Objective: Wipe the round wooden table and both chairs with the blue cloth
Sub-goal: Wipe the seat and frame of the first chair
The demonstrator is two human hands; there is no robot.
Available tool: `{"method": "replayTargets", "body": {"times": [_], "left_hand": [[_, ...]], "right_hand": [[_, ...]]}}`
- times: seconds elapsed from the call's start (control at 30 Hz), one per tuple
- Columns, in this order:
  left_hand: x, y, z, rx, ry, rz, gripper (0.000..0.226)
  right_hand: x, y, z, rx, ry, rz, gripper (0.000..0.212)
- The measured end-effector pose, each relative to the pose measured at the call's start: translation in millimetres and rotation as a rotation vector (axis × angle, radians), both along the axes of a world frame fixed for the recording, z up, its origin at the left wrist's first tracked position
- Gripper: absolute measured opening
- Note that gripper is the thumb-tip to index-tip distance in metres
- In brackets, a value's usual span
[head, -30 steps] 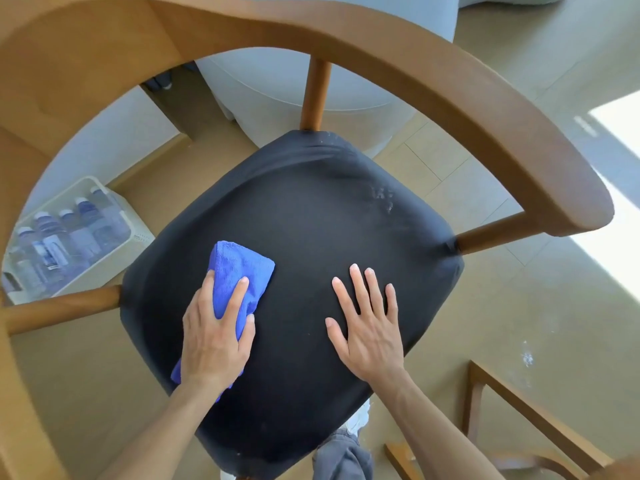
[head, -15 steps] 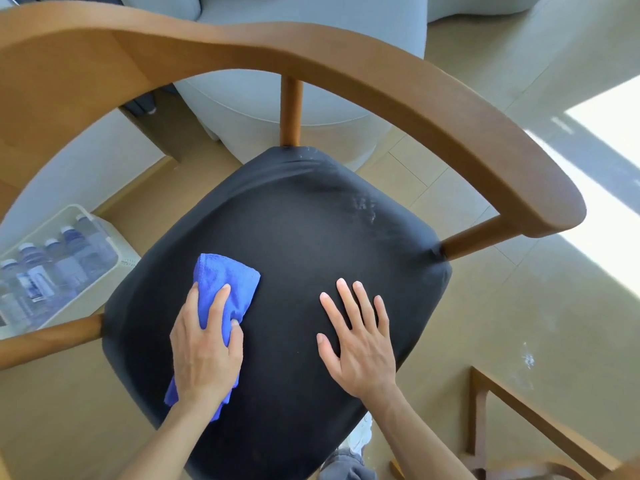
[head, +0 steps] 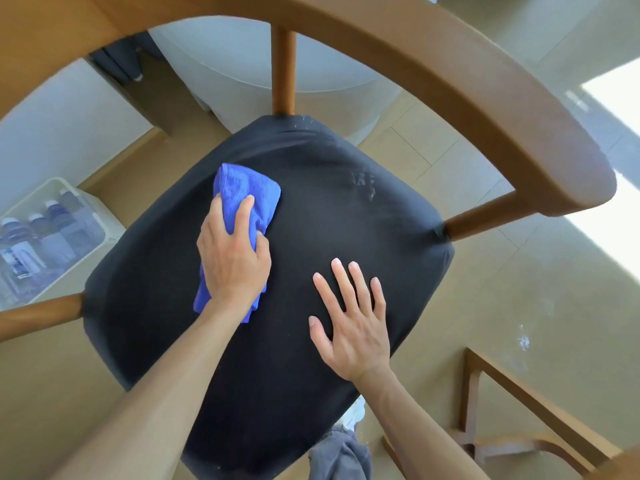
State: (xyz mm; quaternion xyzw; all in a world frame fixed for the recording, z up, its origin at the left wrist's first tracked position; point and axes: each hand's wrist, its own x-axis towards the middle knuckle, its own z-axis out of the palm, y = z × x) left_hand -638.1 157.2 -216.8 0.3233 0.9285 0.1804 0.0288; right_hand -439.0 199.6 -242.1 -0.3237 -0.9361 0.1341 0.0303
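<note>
Cloth (head: 244, 199) lies folded on the black chair seat (head: 346, 216), gripped and pressed down by the left hand (head: 232, 258) to wipe. Right hand (head: 349, 327) rests flat, fingers spread, empty, likely steadying the cushion. Pale specks (head: 363, 181) await wiping.

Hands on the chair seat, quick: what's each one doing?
Left hand: presses the blue cloth on the black seat.
Right hand: open, flat on the seat.

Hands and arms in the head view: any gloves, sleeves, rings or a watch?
Nothing worn shows. The left hand and right hand are bare, no gloves or visible rings. Both forearms are bare to the frame edge, with no sleeves, watch or bands.
</note>
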Motion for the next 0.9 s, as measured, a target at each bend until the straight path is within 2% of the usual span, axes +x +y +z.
{"method": "replayTargets", "body": {"times": [0.2,0.33,0.4,0.57,0.67,0.8,0.9], "left_hand": [[-4,28,0,-0.023,0.036,-0.059,0.048],[10,83,6,0.007,-0.022,-0.178,0.05],[28,122,11,0.017,-0.074,-0.302,0.052],[88,182,6,-0.122,-0.057,-0.827,0.053],[83,187,1,-0.13,-0.019,-0.828,0.052],[59,175,5,-0.114,-0.011,-0.816,0.053],[24,160,8,-0.088,-0.029,-0.718,0.052]], "right_hand": [[0,0,0,0.002,0.002,-0.007,0.061],[-1,-1,1,-0.007,0.022,-0.004,0.062],[-1,0,2,-0.016,0.036,-0.002,0.058],[-2,5,8,-0.026,0.107,0.004,0.047],[-2,7,8,-0.01,0.103,0.016,0.044],[-2,4,6,-0.057,0.049,0.016,0.054],[-1,4,3,-0.072,0.036,0.005,0.063]]}}
